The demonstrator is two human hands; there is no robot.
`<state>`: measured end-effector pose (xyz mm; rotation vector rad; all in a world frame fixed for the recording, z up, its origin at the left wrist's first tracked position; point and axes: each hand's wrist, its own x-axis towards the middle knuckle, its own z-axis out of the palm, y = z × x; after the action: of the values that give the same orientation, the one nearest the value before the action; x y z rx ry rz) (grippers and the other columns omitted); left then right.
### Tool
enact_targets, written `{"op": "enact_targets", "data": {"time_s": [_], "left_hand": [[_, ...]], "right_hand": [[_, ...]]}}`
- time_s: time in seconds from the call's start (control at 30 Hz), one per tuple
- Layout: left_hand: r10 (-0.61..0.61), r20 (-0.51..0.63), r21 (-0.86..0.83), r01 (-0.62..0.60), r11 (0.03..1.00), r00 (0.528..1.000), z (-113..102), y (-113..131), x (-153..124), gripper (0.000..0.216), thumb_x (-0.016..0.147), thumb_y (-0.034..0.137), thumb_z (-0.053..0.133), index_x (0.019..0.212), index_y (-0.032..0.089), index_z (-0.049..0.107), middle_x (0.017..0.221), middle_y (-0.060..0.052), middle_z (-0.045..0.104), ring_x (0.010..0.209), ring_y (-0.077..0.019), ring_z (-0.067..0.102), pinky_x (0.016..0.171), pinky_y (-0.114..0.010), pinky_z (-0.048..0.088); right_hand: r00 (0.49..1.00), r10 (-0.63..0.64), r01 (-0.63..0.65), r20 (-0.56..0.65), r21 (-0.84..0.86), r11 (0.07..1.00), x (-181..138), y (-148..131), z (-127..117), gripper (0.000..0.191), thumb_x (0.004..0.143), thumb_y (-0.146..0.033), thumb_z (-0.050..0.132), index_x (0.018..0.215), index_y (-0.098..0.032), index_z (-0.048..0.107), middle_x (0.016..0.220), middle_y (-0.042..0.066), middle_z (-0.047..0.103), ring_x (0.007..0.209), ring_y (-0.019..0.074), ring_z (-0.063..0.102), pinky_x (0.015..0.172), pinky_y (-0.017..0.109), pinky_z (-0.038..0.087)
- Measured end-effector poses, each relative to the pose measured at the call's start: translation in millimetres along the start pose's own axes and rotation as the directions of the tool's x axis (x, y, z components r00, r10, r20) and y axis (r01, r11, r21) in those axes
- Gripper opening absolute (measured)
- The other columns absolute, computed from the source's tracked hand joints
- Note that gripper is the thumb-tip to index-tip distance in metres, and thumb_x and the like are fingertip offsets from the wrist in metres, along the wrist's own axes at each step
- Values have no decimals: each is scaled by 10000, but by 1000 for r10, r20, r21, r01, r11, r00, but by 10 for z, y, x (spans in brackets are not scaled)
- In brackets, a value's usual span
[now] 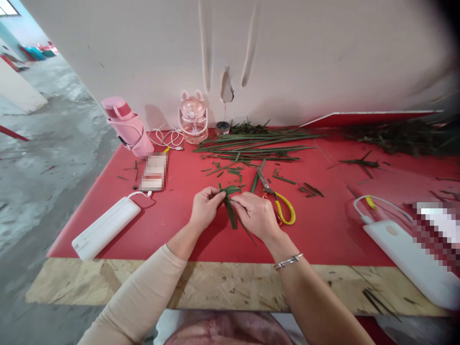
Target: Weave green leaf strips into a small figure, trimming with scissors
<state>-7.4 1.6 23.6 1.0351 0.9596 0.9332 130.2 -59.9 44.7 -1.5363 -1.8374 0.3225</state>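
Between my two hands, above the red tabletop, is a small bunch of folded green leaf strips (231, 213) with ends hanging down. My left hand (207, 207) pinches it from the left, thumb and fingertips closed at its top. From the right, my right hand (257, 213) has its fingers closed on the same strips; a thin strand sticks out below. Scissors (283, 208) with a yellow handle lie beside my right hand, partly behind it, blades pointing away. Short cut leaf pieces (233, 171) are scattered just beyond my hands.
Long leaf strips (258, 143) lie along the wall near a small tin (223, 128). A clear pink bottle (194, 120) and a pink flask (127, 127) stand at the back left. White power banks (106, 229) with cables lie on both sides. A darker leaf heap (402, 136) is far right.
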Motion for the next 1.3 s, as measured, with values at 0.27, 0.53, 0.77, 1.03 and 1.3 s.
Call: {"op": "enact_targets", "data": {"time_s": [0.27, 0.53, 0.77, 1.03, 1.3], "left_hand": [[-89, 234, 38, 83, 996, 968, 10, 53, -39, 238, 631, 334, 684, 675, 145, 545, 492, 62, 512, 396, -45, 406, 405, -180, 326], [-50, 270, -112, 83, 990, 962, 70, 17, -68, 306, 567, 258, 751, 820, 121, 649, 701, -12, 657, 635, -89, 568, 647, -219, 438], [-9, 178, -66, 22, 998, 984, 121, -40, -124, 256, 634, 249, 690, 858, 128, 661, 749, -26, 663, 671, -103, 572, 691, -238, 439], [-83, 253, 184, 36, 982, 964, 97, -33, -137, 217, 721, 279, 565, 838, 114, 644, 493, 50, 439, 400, -37, 313, 405, -186, 235], [-36, 273, 289, -46, 956, 961, 94, 13, -162, 255, 721, 305, 572, 873, 136, 687, 564, 14, 541, 479, -65, 376, 494, -200, 315]], "right_hand": [[981, -8, 11, -196, 12, 1000, 77, 39, -21, 160, 828, -248, 514, 792, -221, 669, 878, 46, 675, 842, 191, 596, 761, 307, 453], [949, 218, -189, -228, 140, 972, 58, 63, 59, 151, 809, -247, 528, 772, -193, 664, 734, 27, 685, 672, 152, 620, 634, 236, 451], [945, 269, -248, -183, 130, 960, 36, 64, 68, 179, 807, -269, 515, 743, -188, 661, 669, 17, 671, 588, 139, 590, 586, 228, 430], [948, 314, -317, 48, 69, 946, 56, 250, -158, 170, 777, -300, 541, 737, -218, 685, 699, 3, 689, 633, 152, 603, 608, 238, 424], [914, 399, -405, 71, 130, 905, 61, 303, -209, 235, 776, -374, 524, 724, -194, 667, 614, -2, 634, 590, 145, 556, 579, 236, 405]]}}
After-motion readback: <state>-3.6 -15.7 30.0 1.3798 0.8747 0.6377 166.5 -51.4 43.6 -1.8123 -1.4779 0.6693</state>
